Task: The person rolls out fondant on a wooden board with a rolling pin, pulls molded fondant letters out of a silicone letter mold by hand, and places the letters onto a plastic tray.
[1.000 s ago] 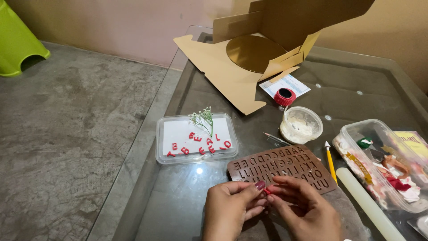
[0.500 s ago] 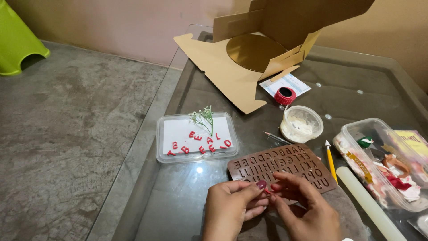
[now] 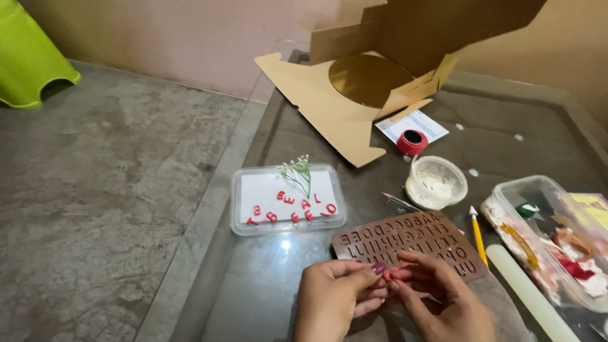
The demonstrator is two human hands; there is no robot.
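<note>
Both hands stayed almost put, fingertips meeting. Left hand (image 3: 332, 297) and right hand (image 3: 437, 297) pinched a red clay bit (image 3: 387, 274) just near of the letter mould (image 3: 411, 246).

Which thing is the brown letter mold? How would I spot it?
Start at the glass table and find the two hands, left hand and right hand, at its near edge. Just beyond their fingertips lies the brown letter mold, a flat sheet. Unlike the clear tray on its left with loose red letters, it is brown and has rows of sunken letter shapes.
</note>
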